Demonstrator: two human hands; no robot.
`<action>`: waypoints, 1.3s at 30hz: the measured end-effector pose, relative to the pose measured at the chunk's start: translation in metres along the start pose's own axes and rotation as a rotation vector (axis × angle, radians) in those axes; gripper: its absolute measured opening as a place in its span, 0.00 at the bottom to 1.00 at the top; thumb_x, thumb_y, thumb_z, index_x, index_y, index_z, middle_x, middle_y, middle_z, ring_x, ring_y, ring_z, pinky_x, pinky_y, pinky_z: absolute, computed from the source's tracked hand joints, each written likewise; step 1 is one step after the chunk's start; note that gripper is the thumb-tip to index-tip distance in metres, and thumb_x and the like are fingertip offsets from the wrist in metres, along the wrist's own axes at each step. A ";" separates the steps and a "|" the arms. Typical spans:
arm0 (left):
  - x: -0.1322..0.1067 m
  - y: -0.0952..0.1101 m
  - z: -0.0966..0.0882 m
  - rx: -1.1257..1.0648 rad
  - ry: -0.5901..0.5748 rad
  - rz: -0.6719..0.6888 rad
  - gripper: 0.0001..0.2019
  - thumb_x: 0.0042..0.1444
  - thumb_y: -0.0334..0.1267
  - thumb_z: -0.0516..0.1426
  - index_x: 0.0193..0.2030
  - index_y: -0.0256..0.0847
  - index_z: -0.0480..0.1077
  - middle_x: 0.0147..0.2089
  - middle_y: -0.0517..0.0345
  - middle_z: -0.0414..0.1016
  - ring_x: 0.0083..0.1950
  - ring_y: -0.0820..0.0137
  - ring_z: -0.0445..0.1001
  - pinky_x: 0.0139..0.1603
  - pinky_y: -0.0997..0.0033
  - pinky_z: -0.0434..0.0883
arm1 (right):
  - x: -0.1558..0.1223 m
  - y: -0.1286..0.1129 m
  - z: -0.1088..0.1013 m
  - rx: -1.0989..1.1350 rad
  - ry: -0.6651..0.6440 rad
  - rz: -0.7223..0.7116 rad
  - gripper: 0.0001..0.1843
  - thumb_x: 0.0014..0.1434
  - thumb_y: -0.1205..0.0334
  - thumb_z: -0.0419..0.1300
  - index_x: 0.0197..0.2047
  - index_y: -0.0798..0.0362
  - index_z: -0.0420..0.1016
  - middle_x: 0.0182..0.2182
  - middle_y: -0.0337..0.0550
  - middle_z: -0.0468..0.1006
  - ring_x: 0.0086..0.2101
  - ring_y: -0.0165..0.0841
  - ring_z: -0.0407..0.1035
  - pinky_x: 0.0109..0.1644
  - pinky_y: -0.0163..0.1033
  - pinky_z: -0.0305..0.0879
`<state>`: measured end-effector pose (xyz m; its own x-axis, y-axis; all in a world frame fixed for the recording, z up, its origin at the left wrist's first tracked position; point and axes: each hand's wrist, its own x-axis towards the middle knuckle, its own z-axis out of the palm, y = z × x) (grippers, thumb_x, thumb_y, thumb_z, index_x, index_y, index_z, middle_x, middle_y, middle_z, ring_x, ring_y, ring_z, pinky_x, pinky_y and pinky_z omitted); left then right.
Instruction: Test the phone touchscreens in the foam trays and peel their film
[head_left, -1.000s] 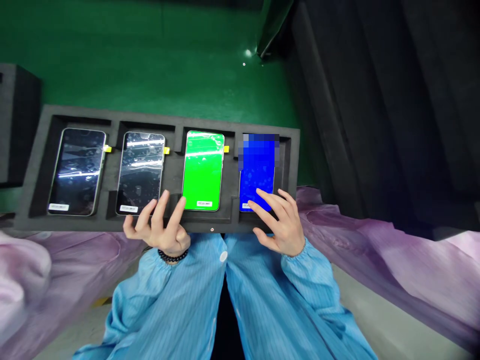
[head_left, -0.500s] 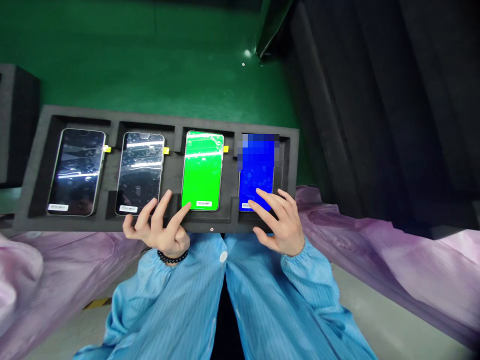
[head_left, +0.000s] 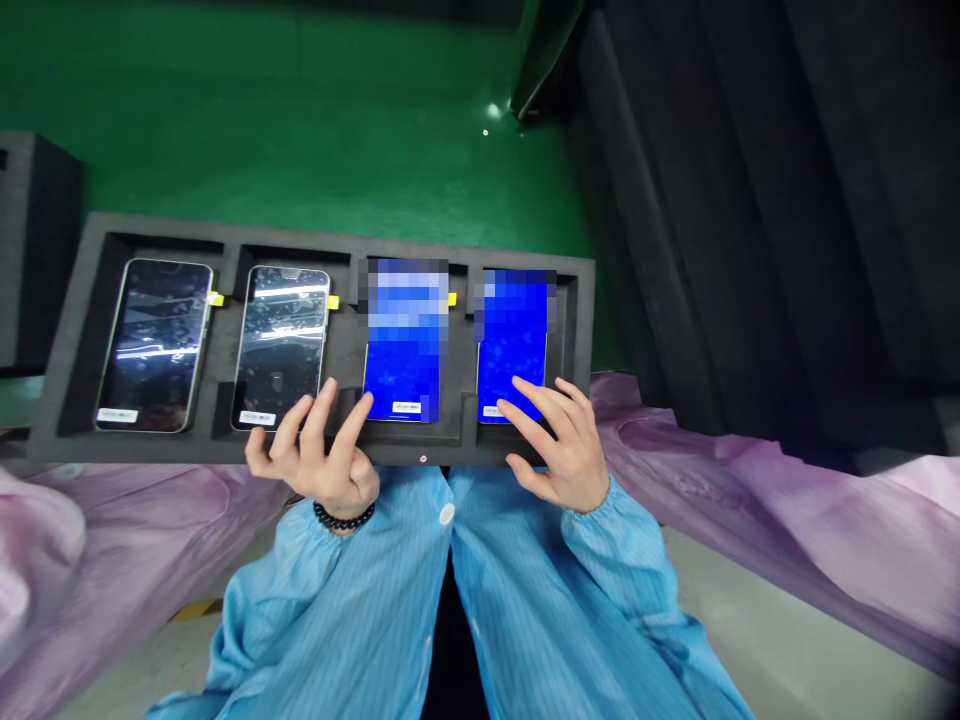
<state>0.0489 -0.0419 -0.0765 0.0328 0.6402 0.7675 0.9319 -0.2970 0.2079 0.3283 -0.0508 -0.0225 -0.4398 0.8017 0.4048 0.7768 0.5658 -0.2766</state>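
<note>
A black foam tray point(head_left: 405, 247) holds several phones in separate compartments. The two on the left, a dark phone point(head_left: 156, 335) and another dark phone point(head_left: 279, 350), have unlit screens with reflections. Right of them, a phone point(head_left: 401, 375) and the far-right phone point(head_left: 512, 350) show blue screens, each partly pixelated. My left hand point(head_left: 322, 455) is spread over the tray's near edge, its index fingertip at the third phone's lower left corner. Fingers apart, my right hand point(head_left: 562, 445) has fingertips over the lower part of the far-right phone. Neither hand grips anything.
The tray lies on a green surface point(head_left: 337, 150). A dark foam block point(head_left: 45, 250) stands at the left, and large black foam pieces point(head_left: 712, 250) rise at the right. People in pink garments are close on both sides: a pink sleeve point(head_left: 165, 510) and pink cloth point(head_left: 720, 490).
The third phone's screen has turned from green to blue. My left index finger has shifted slightly up and left from its lower corner. My right hand stays in place.
</note>
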 end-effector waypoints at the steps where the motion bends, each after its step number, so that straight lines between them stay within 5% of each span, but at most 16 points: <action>1: 0.000 0.000 -0.002 0.000 -0.020 -0.007 0.26 0.64 0.43 0.42 0.55 0.47 0.80 0.59 0.49 0.78 0.58 0.56 0.73 0.67 0.46 0.54 | 0.000 0.000 0.000 0.001 0.002 -0.001 0.30 0.69 0.54 0.52 0.72 0.52 0.61 0.61 0.54 0.75 0.55 0.44 0.70 0.66 0.57 0.63; 7: -0.009 -0.010 -0.008 -0.015 -0.069 -0.122 0.11 0.54 0.43 0.57 0.35 0.52 0.83 0.48 0.48 0.81 0.59 0.54 0.72 0.70 0.41 0.57 | 0.000 0.000 -0.001 0.001 -0.007 0.009 0.31 0.67 0.56 0.54 0.71 0.53 0.62 0.63 0.53 0.73 0.56 0.45 0.69 0.66 0.57 0.62; 12: -0.021 -0.017 -0.002 0.002 -0.111 -0.087 0.28 0.61 0.62 0.47 0.44 0.51 0.84 0.53 0.48 0.80 0.57 0.53 0.71 0.72 0.41 0.44 | -0.001 0.000 -0.001 -0.027 -0.038 -0.023 0.23 0.67 0.55 0.56 0.63 0.49 0.73 0.65 0.51 0.71 0.56 0.45 0.69 0.67 0.58 0.60; 16: -0.030 -0.022 0.003 0.003 -0.082 -0.048 0.36 0.61 0.68 0.40 0.42 0.51 0.83 0.51 0.46 0.81 0.56 0.52 0.71 0.70 0.39 0.45 | 0.000 0.000 -0.002 -0.040 -0.053 -0.013 0.22 0.68 0.56 0.53 0.62 0.49 0.73 0.63 0.52 0.73 0.56 0.43 0.69 0.67 0.58 0.60; 23: -0.028 -0.022 0.005 -0.074 0.037 0.007 0.33 0.63 0.64 0.38 0.54 0.50 0.76 0.53 0.42 0.78 0.58 0.51 0.71 0.68 0.37 0.51 | 0.002 0.001 -0.001 0.000 0.035 -0.001 0.28 0.70 0.54 0.51 0.70 0.53 0.61 0.59 0.57 0.76 0.55 0.42 0.71 0.65 0.56 0.62; 31: -0.015 -0.012 -0.005 -0.072 0.023 0.025 0.33 0.67 0.59 0.34 0.57 0.47 0.73 0.56 0.43 0.77 0.57 0.53 0.73 0.65 0.38 0.57 | 0.004 -0.002 -0.012 0.101 0.010 0.037 0.21 0.70 0.55 0.50 0.58 0.53 0.75 0.62 0.57 0.72 0.57 0.43 0.69 0.67 0.56 0.60; 33: 0.002 -0.003 -0.016 -0.134 -0.022 -0.016 0.28 0.69 0.54 0.39 0.62 0.45 0.69 0.61 0.44 0.74 0.61 0.53 0.71 0.66 0.39 0.58 | 0.008 0.004 -0.019 0.158 0.036 0.152 0.19 0.70 0.56 0.51 0.56 0.51 0.77 0.62 0.54 0.72 0.57 0.43 0.70 0.65 0.55 0.62; 36: 0.038 0.013 -0.025 -0.222 -0.305 -0.104 0.22 0.69 0.42 0.47 0.66 0.43 0.65 0.64 0.44 0.71 0.69 0.51 0.64 0.73 0.38 0.50 | 0.025 0.026 -0.024 0.079 0.076 0.391 0.16 0.69 0.58 0.54 0.54 0.51 0.78 0.59 0.53 0.73 0.53 0.44 0.69 0.61 0.55 0.65; 39: 0.071 0.030 -0.013 -0.330 -0.589 -0.055 0.22 0.68 0.39 0.48 0.66 0.39 0.66 0.70 0.42 0.64 0.76 0.49 0.54 0.76 0.40 0.46 | 0.052 0.050 -0.019 -0.034 0.040 0.521 0.17 0.68 0.59 0.54 0.54 0.54 0.79 0.60 0.56 0.71 0.56 0.48 0.66 0.62 0.57 0.64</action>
<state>0.0745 -0.0148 -0.0075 0.2664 0.9121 0.3117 0.7819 -0.3936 0.4835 0.3529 0.0154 0.0008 0.0257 0.9667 0.2546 0.9026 0.0870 -0.4215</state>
